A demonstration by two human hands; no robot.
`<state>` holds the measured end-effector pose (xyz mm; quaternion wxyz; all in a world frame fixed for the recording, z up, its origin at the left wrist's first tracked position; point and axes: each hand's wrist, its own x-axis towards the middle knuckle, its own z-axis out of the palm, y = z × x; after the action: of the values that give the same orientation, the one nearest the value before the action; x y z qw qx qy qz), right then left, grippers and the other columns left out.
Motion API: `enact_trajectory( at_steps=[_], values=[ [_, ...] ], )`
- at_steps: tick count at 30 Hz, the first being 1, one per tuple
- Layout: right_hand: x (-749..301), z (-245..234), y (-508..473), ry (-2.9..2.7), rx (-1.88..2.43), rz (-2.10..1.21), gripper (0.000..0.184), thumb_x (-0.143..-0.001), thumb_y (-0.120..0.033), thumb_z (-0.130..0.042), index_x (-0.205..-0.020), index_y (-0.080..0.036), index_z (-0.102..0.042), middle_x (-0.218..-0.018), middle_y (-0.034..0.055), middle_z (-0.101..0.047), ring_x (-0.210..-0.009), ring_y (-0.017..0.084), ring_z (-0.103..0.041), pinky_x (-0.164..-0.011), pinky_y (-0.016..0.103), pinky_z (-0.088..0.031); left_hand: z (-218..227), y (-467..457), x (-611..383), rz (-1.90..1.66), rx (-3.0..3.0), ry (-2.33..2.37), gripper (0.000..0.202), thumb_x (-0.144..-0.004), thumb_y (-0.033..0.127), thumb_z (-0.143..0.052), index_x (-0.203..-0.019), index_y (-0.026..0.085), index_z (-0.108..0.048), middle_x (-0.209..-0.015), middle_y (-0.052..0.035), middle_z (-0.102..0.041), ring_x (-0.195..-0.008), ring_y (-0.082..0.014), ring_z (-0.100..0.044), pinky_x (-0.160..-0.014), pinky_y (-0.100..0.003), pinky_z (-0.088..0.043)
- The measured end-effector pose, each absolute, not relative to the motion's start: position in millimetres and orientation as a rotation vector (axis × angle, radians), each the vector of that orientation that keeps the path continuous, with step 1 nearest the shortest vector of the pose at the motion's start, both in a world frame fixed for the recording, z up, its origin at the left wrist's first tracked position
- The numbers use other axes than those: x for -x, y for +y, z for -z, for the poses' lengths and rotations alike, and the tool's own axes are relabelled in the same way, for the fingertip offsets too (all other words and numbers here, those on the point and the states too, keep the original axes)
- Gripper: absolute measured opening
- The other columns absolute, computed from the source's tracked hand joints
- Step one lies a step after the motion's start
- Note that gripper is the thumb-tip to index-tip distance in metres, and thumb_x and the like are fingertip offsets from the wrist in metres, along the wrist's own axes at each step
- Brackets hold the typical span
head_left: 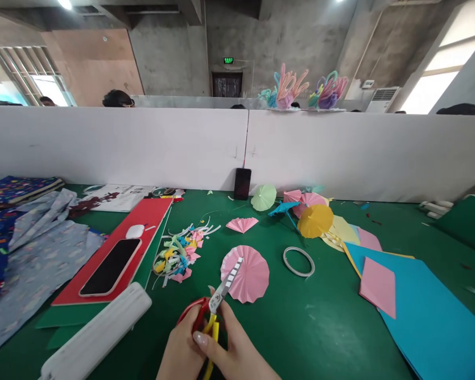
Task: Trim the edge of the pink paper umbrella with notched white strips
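Note:
Low in the middle of the view, both my hands hold a pair of scissors (221, 295) with red and yellow handles. My left hand (182, 351) is wrapped round the red handle. My right hand (237, 351) grips the yellow handle, thumb laid across it. The blades are closed and point up over a pleated pink paper circle (249, 274) lying on the green table (309, 327). A white strip with square cut-outs (234, 272) lies along the blades.
A heap of coloured paper scraps (178, 253) and a tape ring (298, 261) flank the circle. Paper umbrellas (309, 211) stand behind. Blue and pink sheets (411, 301) lie right; a phone (111, 266) on a red board and a white case (98, 332) left. White partition behind.

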<state>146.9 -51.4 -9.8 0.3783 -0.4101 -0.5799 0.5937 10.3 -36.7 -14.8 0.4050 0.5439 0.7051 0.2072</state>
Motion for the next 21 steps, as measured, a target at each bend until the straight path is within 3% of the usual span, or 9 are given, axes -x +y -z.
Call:
enact_trajectory(
  at_steps=[2,5,9,12,16,21],
  values=[
    [-153.1,16.5,-52.2,-1.702,1.101,-1.205,0.051,-0.084,-0.035,-0.062,-0.132,-0.019,-0.051,-0.131,0.0102,-0.058,-0.12,0.023,-0.055,-0.1,0.03,-0.045,12.2,-41.2,-1.0,-0.427,-1.416,1.863,0.044,-0.074,0.03,-0.054,-0.116,0.016,-0.058,-0.109,-0.0112,-0.068,-0.102,-0.0269,-0.063,-0.085,-0.03,-0.049],
    [-178.6,26.1,-45.7,-1.8,1.186,-0.861,0.021,-0.089,-0.03,-0.054,-0.099,-0.02,-0.07,-0.111,0.0105,-0.068,-0.104,0.023,-0.064,-0.093,0.032,-0.051,8.4,-45.2,11.4,-0.195,-1.438,1.976,0.051,-0.082,0.038,-0.045,-0.123,0.009,-0.052,-0.104,-0.0145,-0.069,-0.094,-0.0267,-0.066,-0.076,-0.03,-0.052],
    [-228.8,32.3,-18.7,-1.716,1.36,-0.631,0.029,-0.091,-0.031,-0.045,-0.102,-0.014,-0.066,-0.105,0.0189,-0.064,-0.103,0.033,-0.058,-0.093,0.055,-0.042,6.4,-44.7,19.4,-0.066,-1.449,2.049,0.052,-0.084,0.042,-0.043,-0.122,0.007,-0.051,-0.093,-0.0153,-0.07,-0.083,-0.0287,-0.068,-0.059,-0.03,-0.05],
    [-257.7,33.3,10.0,-1.674,1.45,-0.527,0.038,-0.087,-0.039,-0.05,-0.112,-0.013,-0.061,-0.109,0.0197,-0.06,-0.106,0.036,-0.052,-0.096,0.061,-0.034,2.5,-40.6,20.0,-0.001,-1.543,2.061,0.042,-0.084,0.041,-0.045,-0.111,0.011,-0.057,-0.086,-0.0131,-0.07,-0.079,-0.0282,-0.067,-0.059,-0.029,-0.046],
    [-263.1,42.6,38.1,-1.652,1.51,-0.626,0.049,-0.089,-0.046,-0.048,-0.127,-0.015,-0.05,-0.097,0.0115,-0.063,-0.077,0.023,-0.061,-0.074,0.044,-0.052,-5.2,-29.0,17.5,0.119,-1.638,2.066,0.038,-0.085,0.036,-0.046,-0.109,0.008,-0.058,-0.087,-0.0156,-0.07,-0.08,-0.0295,-0.067,-0.059,-0.03,-0.043],
    [-248.6,66.5,48.1,-1.618,1.538,-0.818,0.026,-0.092,-0.036,-0.054,-0.1,-0.013,-0.062,-0.089,0.0019,-0.066,-0.072,0.015,-0.064,-0.065,0.031,-0.053,-15.4,-15.1,15.6,0.26,-1.719,2.061,0.037,-0.081,0.034,-0.053,-0.104,0.006,-0.062,-0.092,-0.0203,-0.07,-0.084,-0.035,-0.066,-0.062,-0.034,-0.043]
  ],
)
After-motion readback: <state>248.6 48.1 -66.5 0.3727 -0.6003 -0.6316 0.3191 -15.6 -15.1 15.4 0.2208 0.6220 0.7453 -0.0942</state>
